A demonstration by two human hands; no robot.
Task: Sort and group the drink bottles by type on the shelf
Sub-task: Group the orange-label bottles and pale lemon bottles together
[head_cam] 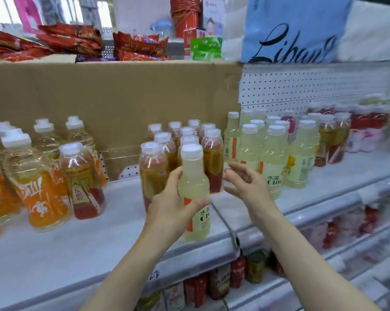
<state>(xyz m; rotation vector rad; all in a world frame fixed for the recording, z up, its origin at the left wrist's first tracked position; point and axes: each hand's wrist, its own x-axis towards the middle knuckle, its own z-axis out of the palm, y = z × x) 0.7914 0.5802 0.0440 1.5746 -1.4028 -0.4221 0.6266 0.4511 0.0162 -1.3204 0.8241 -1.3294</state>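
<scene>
My two bare forearms reach up from the bottom of the view toward the shelf [81, 250]. My left hand [167, 205] has its grip wrapped around a pale yellow C100 bottle [194, 194], thumb across the front of the label and fingers curled behind, the bottle upright with its base at the shelf's front edge; I cannot tell whether it rests on the shelf or is just lifted. My right hand [245, 182] hovers just beside it, fingers spread and loosely bent, gripping nothing. Directly behind the held bottle stands a tight cluster of amber tea bottles with red labels [212, 160]. To the right, a group of matching pale yellow C100 bottles [272, 158] stands together, and farther right are red-and-pink labelled bottles [366, 129], blurred. To the left, orange-labelled bottles [39, 187] stand with one red-labelled tea bottle [81, 180] among them. A cardboard panel [111, 97] backs the left half of the shelf, with red snack packets [70, 39] on top.
</scene>
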